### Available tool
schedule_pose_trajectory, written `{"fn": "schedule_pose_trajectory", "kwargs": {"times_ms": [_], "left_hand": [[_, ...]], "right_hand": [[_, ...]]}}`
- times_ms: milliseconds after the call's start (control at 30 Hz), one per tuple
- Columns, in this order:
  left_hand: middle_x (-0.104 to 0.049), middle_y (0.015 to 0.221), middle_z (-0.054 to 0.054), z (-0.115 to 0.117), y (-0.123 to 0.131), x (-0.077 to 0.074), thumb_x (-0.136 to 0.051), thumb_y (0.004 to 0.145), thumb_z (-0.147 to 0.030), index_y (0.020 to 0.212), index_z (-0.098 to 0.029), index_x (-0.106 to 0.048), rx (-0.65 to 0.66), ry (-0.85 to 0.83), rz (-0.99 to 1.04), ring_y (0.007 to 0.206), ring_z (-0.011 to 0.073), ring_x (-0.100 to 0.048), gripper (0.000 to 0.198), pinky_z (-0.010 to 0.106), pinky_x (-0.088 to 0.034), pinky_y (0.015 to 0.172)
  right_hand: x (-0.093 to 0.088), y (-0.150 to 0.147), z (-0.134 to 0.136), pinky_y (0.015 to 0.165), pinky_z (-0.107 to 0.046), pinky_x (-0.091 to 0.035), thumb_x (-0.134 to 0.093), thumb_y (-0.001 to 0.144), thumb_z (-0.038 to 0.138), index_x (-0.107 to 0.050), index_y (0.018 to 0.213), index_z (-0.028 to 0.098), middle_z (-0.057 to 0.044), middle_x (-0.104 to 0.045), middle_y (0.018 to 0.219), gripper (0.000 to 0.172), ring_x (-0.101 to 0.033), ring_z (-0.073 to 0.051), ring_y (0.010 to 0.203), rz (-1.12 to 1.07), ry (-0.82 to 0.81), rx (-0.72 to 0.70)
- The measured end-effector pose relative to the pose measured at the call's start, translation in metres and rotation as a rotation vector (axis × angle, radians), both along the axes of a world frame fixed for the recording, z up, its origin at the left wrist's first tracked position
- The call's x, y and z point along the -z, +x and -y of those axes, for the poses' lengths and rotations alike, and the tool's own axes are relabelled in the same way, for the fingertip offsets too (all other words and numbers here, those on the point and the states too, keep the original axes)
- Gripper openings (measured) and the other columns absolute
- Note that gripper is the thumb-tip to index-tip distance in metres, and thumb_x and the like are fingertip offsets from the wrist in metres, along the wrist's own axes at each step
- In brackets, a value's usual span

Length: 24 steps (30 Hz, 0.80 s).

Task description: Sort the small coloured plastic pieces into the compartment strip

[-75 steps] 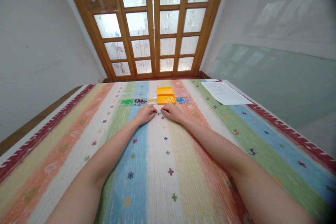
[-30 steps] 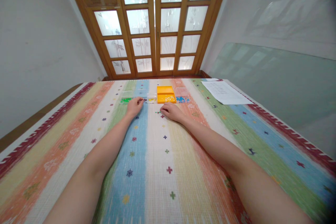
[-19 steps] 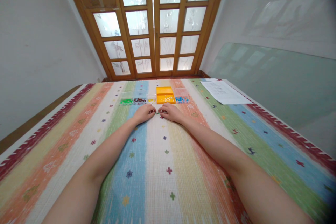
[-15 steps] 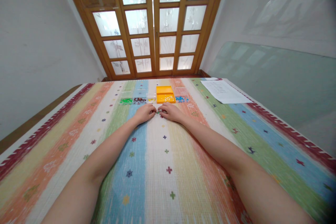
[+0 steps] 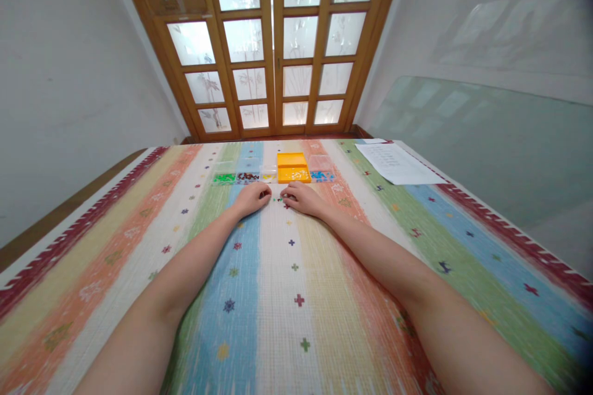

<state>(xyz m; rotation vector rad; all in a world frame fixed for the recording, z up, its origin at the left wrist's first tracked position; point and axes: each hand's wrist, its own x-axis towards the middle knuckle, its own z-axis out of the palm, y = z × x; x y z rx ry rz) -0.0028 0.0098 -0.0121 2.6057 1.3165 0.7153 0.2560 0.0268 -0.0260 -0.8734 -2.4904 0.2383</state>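
Note:
My left hand (image 5: 252, 199) rests low over the table, its fingers curled in with thumb and fingertips close together. Across a small gap is my right hand (image 5: 303, 199), fingers bent and pinched towards the left. Whatever either pinch holds is too small to make out. In the gap, next to my right fingertips, show a few tiny green and dark beads (image 5: 278, 200). Just beyond the hands stands a row of small boxes: green pieces (image 5: 225, 178), dark red-brown pieces (image 5: 248, 177), a few yellow pieces (image 5: 267, 176), an orange box (image 5: 293, 160) with white pieces, and blue pieces (image 5: 322, 176).
A striped, patterned cloth (image 5: 278, 321) covers the table. Printed paper sheets (image 5: 398, 163) lie at the far right. Beyond the table are wooden glazed doors (image 5: 273, 62), and a pale glass panel (image 5: 486, 142) leans by the right wall.
My left hand has drawn slightly to the left, away from the right hand, widening the gap. The small beads between them now show more clearly. My right hand has barely moved.

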Motion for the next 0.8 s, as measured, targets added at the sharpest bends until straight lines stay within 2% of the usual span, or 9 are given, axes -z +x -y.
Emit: {"fn": "schedule_pose_trajectory", "kwargs": {"times_ms": [133,467,600,800], "left_hand": [[-0.071,0.1,0.007,0.002,0.005,0.001,-0.061,0.095,-0.026,0.098,-0.021,-0.076,0.105,-0.012,-0.006,0.1,0.0226,-0.064,0.016,0.035,-0.049,0.092],[-0.071,0.1,0.007,0.001,0.002,0.0,-0.06,0.095,-0.024,0.095,-0.02,-0.074,0.084,-0.026,-0.012,0.098,0.0223,-0.064,0.015,0.036,-0.05,0.091],[-0.073,0.097,0.007,-0.005,-0.009,0.0,-0.059,0.094,-0.025,0.096,-0.02,-0.073,-0.052,0.022,0.034,0.095,0.023,-0.064,0.016,0.037,-0.049,0.092],[-0.076,0.1,0.007,-0.018,-0.041,-0.004,-0.055,0.097,-0.031,0.102,-0.02,-0.073,-0.434,0.055,0.232,0.093,0.0225,-0.067,0.022,0.034,-0.05,0.09]], "right_hand": [[0.0,0.0,0.0,0.089,-0.033,-0.044,-0.065,0.1,0.027,-0.076,0.113,0.021,-0.008,-0.069,0.104,0.018,-0.06,-0.022,0.101,0.013,0.004,0.001],[-0.002,0.0,0.002,0.091,-0.033,-0.044,-0.064,0.101,0.026,-0.076,0.113,0.021,-0.008,-0.069,0.105,0.018,-0.06,-0.022,0.102,0.005,-0.016,0.004],[-0.004,0.0,0.004,0.091,-0.032,-0.043,-0.063,0.101,0.025,-0.076,0.113,0.021,-0.008,-0.068,0.104,0.018,-0.06,-0.022,0.103,0.015,-0.033,0.015],[-0.006,0.001,0.004,0.09,-0.032,-0.043,-0.061,0.101,0.024,-0.076,0.112,0.021,-0.008,-0.067,0.104,0.018,-0.059,-0.021,0.103,0.028,-0.03,-0.001]]}}
